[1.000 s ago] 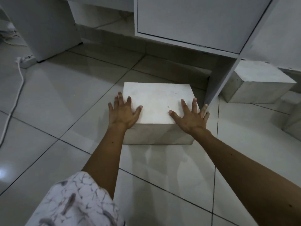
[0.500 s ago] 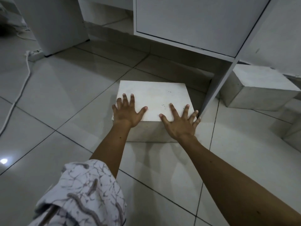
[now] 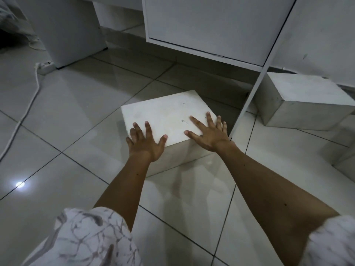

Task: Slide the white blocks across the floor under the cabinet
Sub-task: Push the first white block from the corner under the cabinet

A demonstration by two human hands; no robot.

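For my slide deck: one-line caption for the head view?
Both hands, left hand and right hand, press flat on a white block before the raised cabinet.

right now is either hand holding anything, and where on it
Nothing is gripped. The left hand and right hand press flat on the near top edge of the white block.

A white cord point(image 3: 28, 104) runs from a power strip point(image 3: 45, 65) across tiles.

Two white blocks in view: one white block point(image 3: 165, 116) under both palms, a second block point(image 3: 305, 100) beyond the cabinet point(image 3: 211, 24) panel. Two hands: left hand point(image 3: 146, 143), right hand point(image 3: 208, 133). One power strip point(image 3: 45, 65), one cable point(image 3: 28, 104).
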